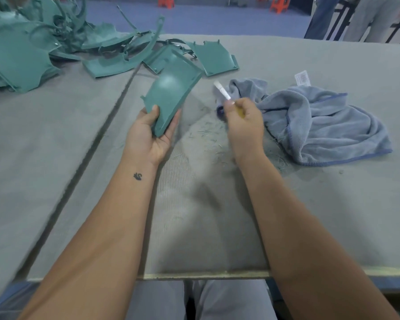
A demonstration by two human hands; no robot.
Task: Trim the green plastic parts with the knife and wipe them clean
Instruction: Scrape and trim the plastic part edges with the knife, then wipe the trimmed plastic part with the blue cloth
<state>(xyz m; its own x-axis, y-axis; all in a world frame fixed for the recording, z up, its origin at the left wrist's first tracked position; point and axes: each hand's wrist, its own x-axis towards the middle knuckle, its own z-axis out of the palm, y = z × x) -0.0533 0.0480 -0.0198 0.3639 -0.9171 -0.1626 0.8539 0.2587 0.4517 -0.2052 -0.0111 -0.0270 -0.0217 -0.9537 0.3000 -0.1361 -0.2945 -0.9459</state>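
Far left, a heap of green plastic parts (44, 42) sprawls across the back of the grey surface (56, 158), curved strips and flat panels tangled together, with one more panel (214, 57) lying at the heap's right edge. A dark seam (97, 135) runs diagonally through the surface. Moving in, the left hand (148, 137) is palm up, thumb on top and fingers (174, 122) curled under the near end of a curved green part (171, 95), holding it lifted off the surface and tilted away. Between the hands, fine green shavings (206, 135) are scattered over the felt. Now the right hand (244, 123): fingers wrapped tight round a knife (222, 92) with a yellowish handle, its pale blade pointing up and away, blurred, just beside the part but not touching it. To the right, a crumpled blue cloth (321, 121) lies on the surface close behind that hand, a white tag (301, 77) at its far edge. Far right at the back, a standing person's legs (323, 17).
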